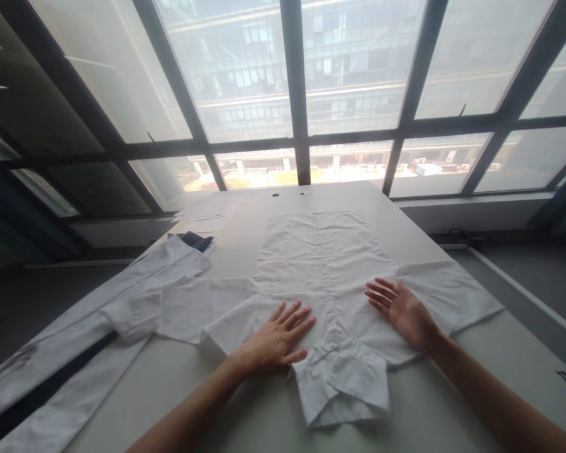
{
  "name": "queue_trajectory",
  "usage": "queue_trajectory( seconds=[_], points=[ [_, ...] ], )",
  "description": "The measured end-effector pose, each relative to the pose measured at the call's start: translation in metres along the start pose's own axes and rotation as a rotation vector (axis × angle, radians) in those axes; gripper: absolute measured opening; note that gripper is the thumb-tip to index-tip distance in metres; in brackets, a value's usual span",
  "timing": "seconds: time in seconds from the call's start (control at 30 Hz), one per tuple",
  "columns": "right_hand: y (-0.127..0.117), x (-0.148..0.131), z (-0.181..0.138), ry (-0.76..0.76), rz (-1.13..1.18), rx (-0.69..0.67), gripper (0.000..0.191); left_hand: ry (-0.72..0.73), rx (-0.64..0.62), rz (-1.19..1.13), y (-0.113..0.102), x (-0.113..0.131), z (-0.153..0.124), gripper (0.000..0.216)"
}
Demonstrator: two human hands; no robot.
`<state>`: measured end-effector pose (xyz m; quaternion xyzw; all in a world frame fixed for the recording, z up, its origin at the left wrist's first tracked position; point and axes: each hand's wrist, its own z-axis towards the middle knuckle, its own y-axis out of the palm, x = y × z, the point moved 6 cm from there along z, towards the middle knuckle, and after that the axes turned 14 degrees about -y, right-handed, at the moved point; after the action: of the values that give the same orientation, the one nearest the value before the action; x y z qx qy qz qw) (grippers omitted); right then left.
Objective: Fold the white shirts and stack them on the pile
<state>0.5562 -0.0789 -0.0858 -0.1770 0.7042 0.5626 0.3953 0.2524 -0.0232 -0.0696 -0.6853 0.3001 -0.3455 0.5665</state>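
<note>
A white button-front shirt (292,251) lies spread on a white table, its collar (353,384) toward me and its hem toward the window. The sleeves reach out to both sides. My left hand (280,336) rests on the shirt just left of the collar, fingers spread. On the other side of the button line, my right hand (403,308) is turned on its edge, palm inward, with fingers stretched out. It is at the right front of the shirt; whether it touches the cloth is hard to tell. Neither hand grips anything.
More white clothing (160,270) with a dark part lies along the table's left side, under the left cuff. Sheets of paper (207,211) lie at the back left. The table (382,207) ends near a large window (349,69). A small black mark (565,376) shows at right.
</note>
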Motion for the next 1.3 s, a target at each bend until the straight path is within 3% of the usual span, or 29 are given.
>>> queue_trajectory(
  seconds=[0.17, 0.27, 0.33, 0.47, 0.6, 0.7, 0.83, 1.0, 1.17, 1.3],
  points=[
    [0.051, 0.029, -0.035, 0.246, 0.229, -0.204, 0.058, 0.022, 0.03, -0.005, 0.003, -0.002, 0.001, 0.073],
    [0.048, 0.048, -0.038, 0.37, 0.223, -0.137, 0.053, 0.027, 0.035, -0.015, 0.003, -0.002, 0.002, 0.072],
    [0.03, 0.043, -0.023, 0.307, 0.223, -0.02, 0.049, 0.025, 0.018, -0.017, 0.003, -0.002, 0.002, 0.072],
    [-0.02, 0.008, 0.017, 0.034, 0.223, 0.219, 0.044, 0.009, -0.008, -0.016, 0.001, -0.001, 0.002, 0.072],
    [-0.051, -0.018, 0.031, -0.163, 0.171, 0.362, 0.041, -0.011, -0.033, -0.005, 0.002, -0.002, 0.003, 0.071],
    [-0.048, -0.02, 0.026, -0.221, 0.125, 0.34, 0.039, -0.012, -0.04, -0.026, -0.001, -0.001, 0.001, 0.071],
    [-0.027, -0.006, 0.014, -0.194, 0.106, 0.206, 0.038, -0.03, 0.013, -0.12, -0.021, 0.002, 0.003, 0.068],
    [-0.02, 0.005, 0.008, -0.186, 0.064, 0.145, 0.037, -0.095, 0.163, -0.187, -0.045, 0.005, 0.039, 0.059],
    [-0.025, 0.002, 0.012, -0.174, 0.074, 0.177, 0.037, -0.213, 0.272, -0.165, -0.031, -0.002, 0.093, 0.051],
    [-0.022, -0.002, 0.009, -0.165, 0.056, 0.174, 0.038, -0.272, 0.26, -0.128, -0.01, -0.011, 0.11, 0.051]
  ],
)
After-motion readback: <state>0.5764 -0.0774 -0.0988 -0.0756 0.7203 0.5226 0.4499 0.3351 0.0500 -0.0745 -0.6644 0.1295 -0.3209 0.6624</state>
